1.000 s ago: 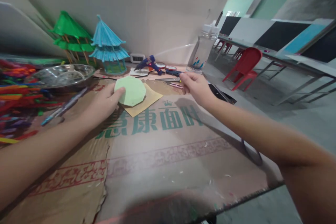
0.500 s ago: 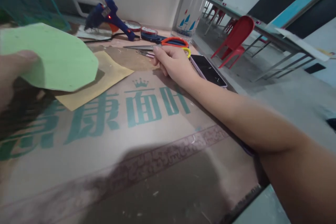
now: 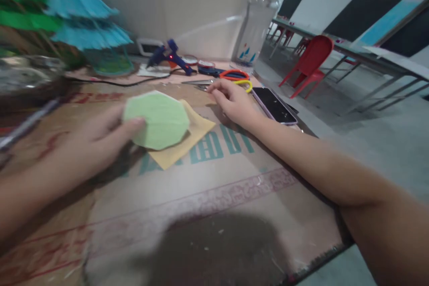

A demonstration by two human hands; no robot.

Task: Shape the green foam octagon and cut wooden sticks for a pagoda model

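Note:
My left hand (image 3: pixel 110 132) holds a light green paper octagon (image 3: pixel 161 120) by its left edge, thumb on top. A yellow paper sheet (image 3: pixel 199 132) lies below it on the printed cardboard (image 3: pixel 187 196). Farther right, my right hand (image 3: pixel 229 98) rests with curled fingers just in front of scissors (image 3: pixel 234 73) with orange and yellow handle loops. Its fingertips are close together, and anything between them is too small to make out. A phone (image 3: pixel 275 105) lies beside my right wrist.
A blue hot glue gun (image 3: pixel 170 57) with a red light stands at the back, its black cord (image 3: pixel 124 84) running left. Blue (image 3: pixel 89 31) and green (image 3: pixel 27 13) layered paper models stand back left. Behind the scissors is a clear bottle (image 3: pixel 250 38). A red chair (image 3: pixel 310 62) stands beyond.
The view has shifted, showing more on the left. My left hand and the green octagon appear farther right and lower, over the yellow sheet. My right hand stays by the scissors.

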